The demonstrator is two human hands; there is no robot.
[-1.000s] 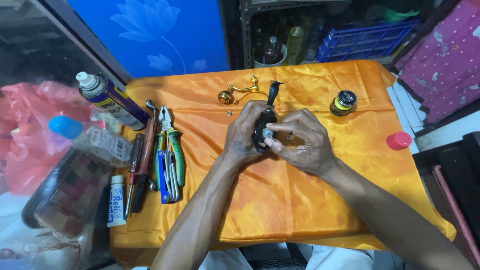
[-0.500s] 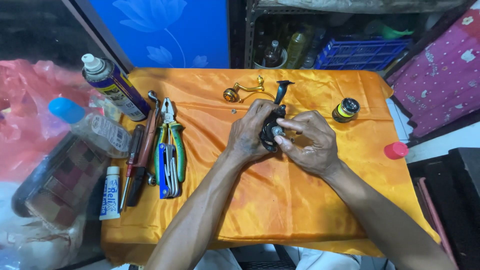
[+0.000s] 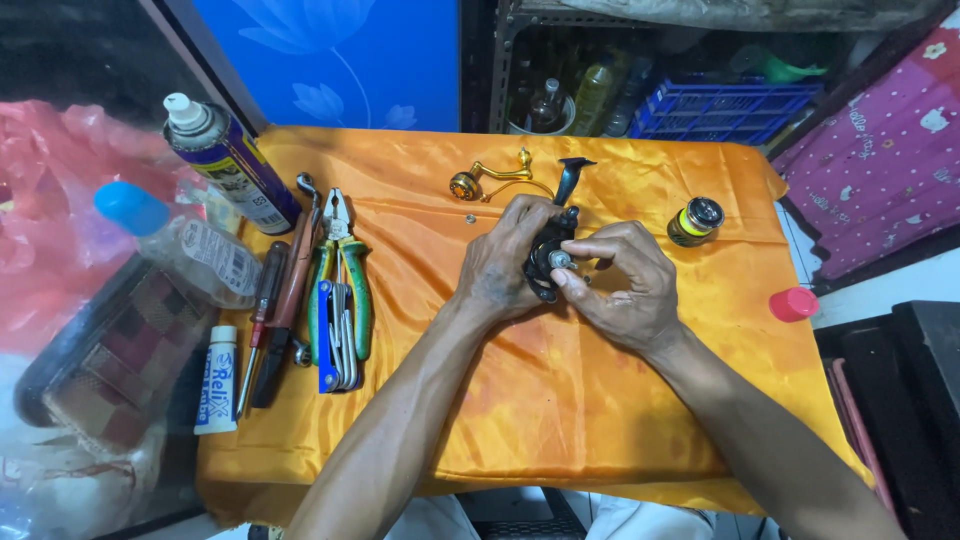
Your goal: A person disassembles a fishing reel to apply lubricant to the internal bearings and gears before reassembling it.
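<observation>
Bare orange satin cloth (image 3: 560,400) lies open at six o'clock of the hands; green-handled pliers (image 3: 340,270) crowd nine o'clock, a gold crank handle (image 3: 490,178) twelve, a small yellow-banded spool (image 3: 694,221) two

Both bare forearms reach in from the near edge and meet at the middle. The left hand (image 3: 500,265) is cupped, fingers curled inward in a grip, back of the hand up. The right hand (image 3: 620,285) sits just beside it, touching, its thumb and forefinger pinched together at the fingertips (image 3: 562,281).
</observation>
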